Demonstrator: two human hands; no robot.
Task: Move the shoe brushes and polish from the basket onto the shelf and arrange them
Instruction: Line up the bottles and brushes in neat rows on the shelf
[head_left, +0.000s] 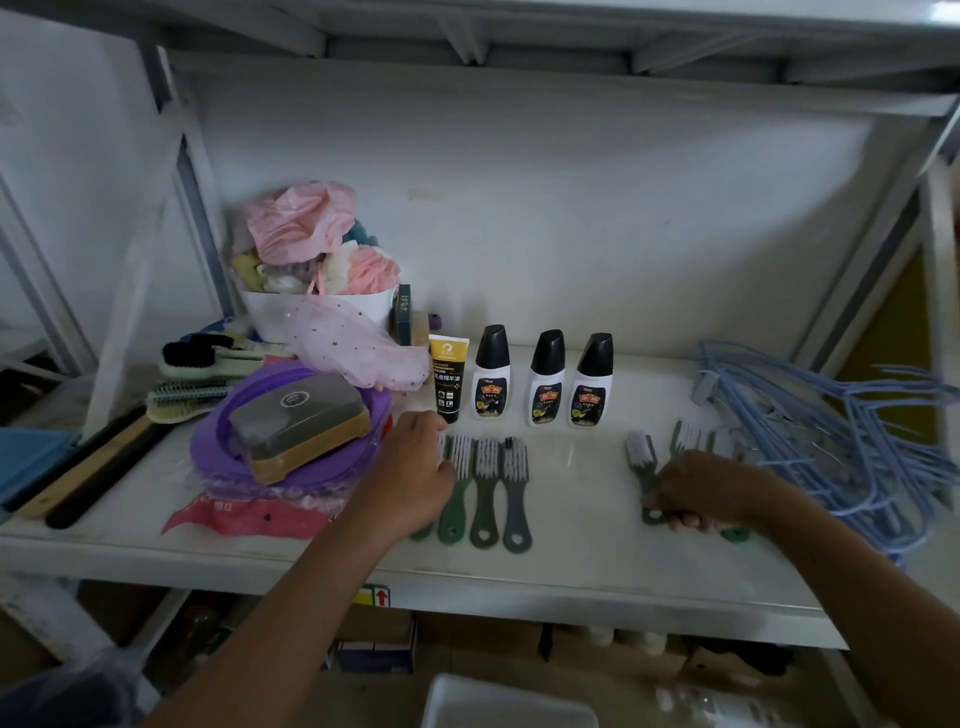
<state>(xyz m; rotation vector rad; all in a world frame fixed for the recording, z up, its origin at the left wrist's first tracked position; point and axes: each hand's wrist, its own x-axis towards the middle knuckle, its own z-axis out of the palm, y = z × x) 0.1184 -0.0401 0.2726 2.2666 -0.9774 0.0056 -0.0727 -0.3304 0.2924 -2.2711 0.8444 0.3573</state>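
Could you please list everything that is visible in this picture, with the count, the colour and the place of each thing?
shelf: one, white, across the middle.
polish bottles: three, white with black caps, upright in a row at the back.
polish tube: one, black and yellow, upright, left of the bottles.
row of brushes: at least four, green handles, side by side, one partly under the left hand.
brushes on the right: at least two, green, under the right hand.
hangers: a pile, blue, right end.
white tub: one, back left, holding pink and pale items.
purple basin: one, left.
left hand: on the row's left end.
right hand: fingers around brush handles.
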